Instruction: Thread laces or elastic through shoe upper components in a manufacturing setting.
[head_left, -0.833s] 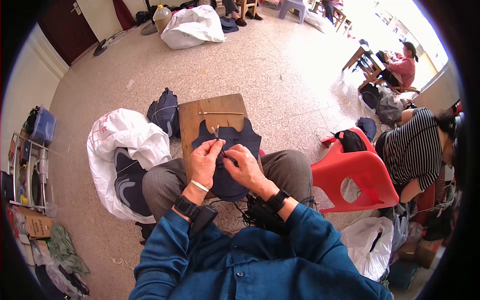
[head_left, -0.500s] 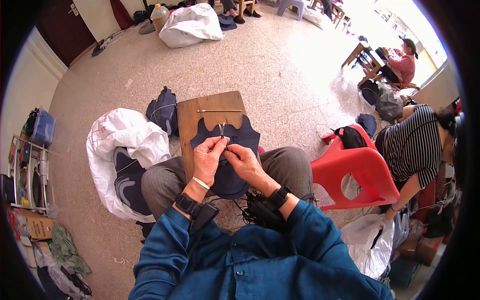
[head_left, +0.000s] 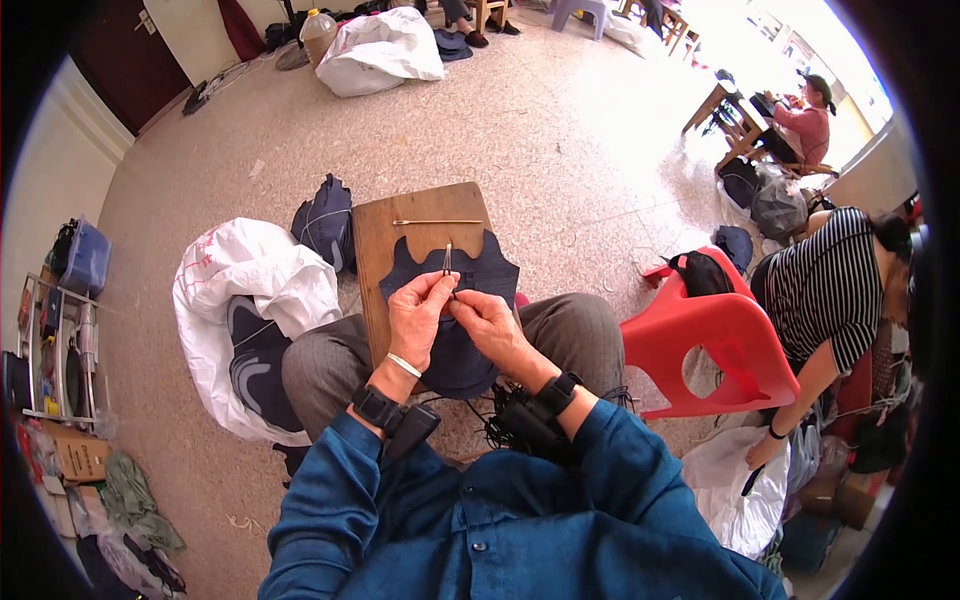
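Head view: a small metal tool [head_left: 447, 258], like tweezers or snips, is held upright between the 2 hands, over a dark blue cloth piece [head_left: 452, 330] that lies on a wooden board [head_left: 375, 250] resting on the person's lap. The left hand [head_left: 418, 312] is closed on the lower end of the tool, with thumb and forefinger pinched together on it. The right hand [head_left: 487, 322] is just beside it, its fingers brought together at the same spot; whether they grip the tool or a thread cannot be told. The long axis of the tool points away from the body, toward the far edge of the board, and its tip stands above the notched top edge of the cloth. Both hands are equally near to it and touch each other.

A long thin stick [head_left: 437, 222] is laid across the board, beyond the tool and well apart from the fingers. On the person's left, a white sack [head_left: 250, 285] with more dark pieces is seen on the floor, and a dark bundle [head_left: 325, 220] beside the board. On the right stands a red plastic chair [head_left: 715, 335], and another person in a striped shirt [head_left: 825, 285] sits near it. Nothing stands between the hands and the cloth.
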